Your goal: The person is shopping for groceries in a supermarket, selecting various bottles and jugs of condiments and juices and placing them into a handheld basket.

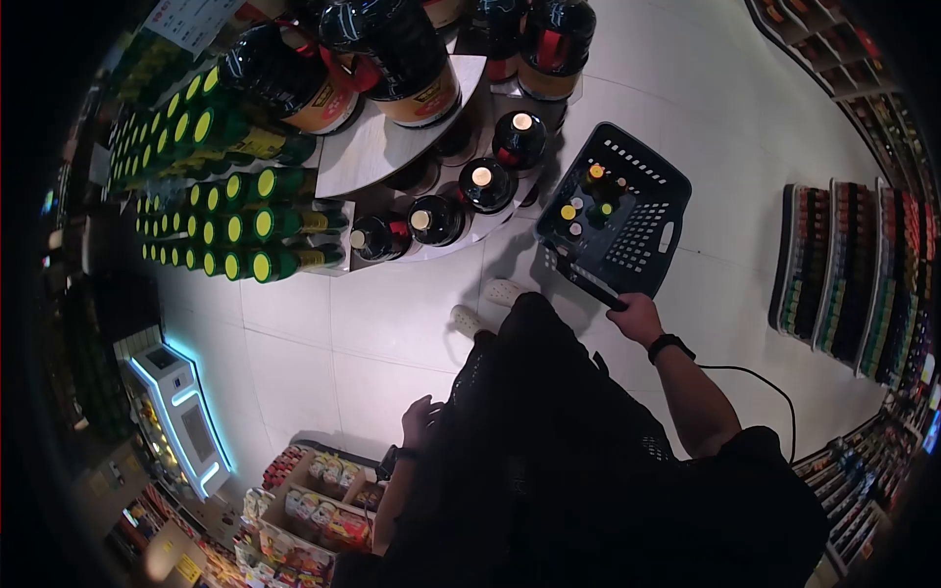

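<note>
Here, right hand (637,318) holding basket (642,230), shelf (382,147) edge near, floor (745,118) open

Dark plastic shopping basket (642,220), rectangular, with perforated walls and base and a pale slot in its right rim. It hangs slightly tilted, open side up, right of centre in the scene, above light floor tiles (745,127). Its black handle (586,282) runs from the near rim to the right hand (637,316), which is closed around it. Several small bottles (586,201), capped yellow, orange and green, stand clustered in the basket's far-left corner.
</note>
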The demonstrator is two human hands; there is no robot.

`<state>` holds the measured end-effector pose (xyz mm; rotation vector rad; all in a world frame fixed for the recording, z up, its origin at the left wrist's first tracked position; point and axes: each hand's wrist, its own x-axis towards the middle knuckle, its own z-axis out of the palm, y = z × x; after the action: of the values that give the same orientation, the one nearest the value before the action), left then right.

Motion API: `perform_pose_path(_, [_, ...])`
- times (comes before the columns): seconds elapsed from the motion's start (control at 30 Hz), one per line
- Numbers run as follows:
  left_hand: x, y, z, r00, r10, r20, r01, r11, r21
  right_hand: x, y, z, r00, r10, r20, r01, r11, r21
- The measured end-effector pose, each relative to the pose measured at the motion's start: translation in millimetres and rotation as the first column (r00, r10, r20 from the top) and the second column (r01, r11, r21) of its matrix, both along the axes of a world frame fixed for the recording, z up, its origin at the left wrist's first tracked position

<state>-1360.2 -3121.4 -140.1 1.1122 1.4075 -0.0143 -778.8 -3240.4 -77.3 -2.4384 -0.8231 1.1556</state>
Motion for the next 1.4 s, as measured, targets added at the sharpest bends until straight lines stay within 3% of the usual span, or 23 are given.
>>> perform_pose_path(0.07, [48,31,37,0.958,0.285,0.030,-0.265,0.920,-0.287,-15,0,7,1.000,-0.003,-0.005,0.003,1.000,0.000])
perform_pose_path(0.13, [45,47,23,0.994,-0.009,0.109,0.023,0.991,-0.130,-29,-4,3,1.000,0.001,0.013,-0.001,1.000,0.029])
perform_pose_path(0.2, [52,60,10,0.956,0.294,-0.003,-0.267,0.866,-0.422,-30,-8,7,0.999,0.004,0.038,-0.005,1.000,0.024])
perform_pose_path(0.23, [46,58,8,0.994,0.101,0.050,-0.081,0.946,-0.313,-34,-10,8,0.999,0.000,0.048,-0.002,1.000,0.023])
perform_pose_path(0.3, [44,60,11,0.970,-0.238,0.043,0.241,0.966,-0.090,-30,-8,3,1.000,0.011,-0.007,-0.010,1.000,0.022])
perform_pose_path(0.37, [54,70,34,0.801,-0.595,-0.072,0.596,0.803,-0.002,-16,-7,13,0.988,0.047,-0.147,-0.046,0.999,0.012])
perform_pose_path(0.4, [61,71,46,0.721,-0.683,-0.114,0.688,0.726,-0.001,2,-1,31,0.958,0.124,-0.258,-0.098,0.989,0.109])
perform_pose_path(0.43, [68,72,50,0.705,-0.696,-0.133,0.699,0.714,-0.029,21,4,30,0.936,0.089,-0.341,-0.047,0.990,0.130])
perform_pose_path(0.5, [88,72,63,0.782,-0.606,-0.144,0.588,0.794,-0.151,64,17,13,0.864,0.028,-0.502,0.064,0.984,0.165])
perform_pose_path(0.53, [104,73,69,0.833,-0.533,-0.146,0.501,0.840,-0.211,91,27,-5,0.865,-0.009,-0.502,0.137,0.966,0.218])
perform_pose_path(0.6, [135,71,82,0.908,-0.375,-0.186,0.306,0.898,-0.316,138,46,-79,0.907,-0.163,-0.388,0.275,0.928,0.253])
perform_pose_path(0.67, [169,73,89,0.943,-0.214,-0.254,0.103,0.916,-0.388,193,77,-157,0.895,-0.343,-0.284,0.371,0.927,0.051])
perform_pose_path(0.7, [184,73,90,0.945,-0.141,-0.294,0.009,0.912,-0.409,206,84,-231,0.917,-0.387,-0.090,0.394,0.916,0.072])
perform_pose_path(0.73, [200,75,89,0.941,-0.085,-0.328,-0.062,0.908,-0.415,225,96,-274,0.887,-0.455,-0.076,0.457,0.889,0.020])
perform_pose_path(0.8, [224,77,93,0.929,-0.093,-0.359,-0.060,0.917,-0.393,252,110,-361,0.888,-0.459,-0.019,0.452,0.881,-0.138])
perform_pose_path(0.87, [254,78,98,0.917,-0.228,-0.327,0.125,0.944,-0.306,269,128,-409,0.863,-0.504,0.030,0.492,0.826,-0.276])
perform_pose_path(0.93, [278,80,99,0.923,-0.051,-0.381,-0.068,0.954,-0.292,271,144,-447,0.863,-0.501,0.067,0.497,0.816,-0.294])
perform_pose_path(1.03, [287,77,99,0.861,0.040,-0.506,-0.221,0.928,-0.301,276,154,-486,0.869,-0.477,0.133,0.495,0.824,-0.276])
perform_pose_path(1.17, [277,70,88,0.896,-0.007,-0.445,-0.164,0.924,-0.346,280,142,-486,0.929,-0.337,0.156,0.364,0.908,-0.207])
perform_pose_path(1.27, [290,68,90,0.889,0.058,-0.455,-0.220,0.924,-0.314,281,118,-493,0.930,-0.323,0.176,0.351,0.924,-0.154])
perform_pose_path(1.4, [285,68,104,0.926,0.125,-0.356,-0.230,0.934,-0.273,275,101,-441,0.932,-0.274,0.236,0.312,0.939,-0.144])
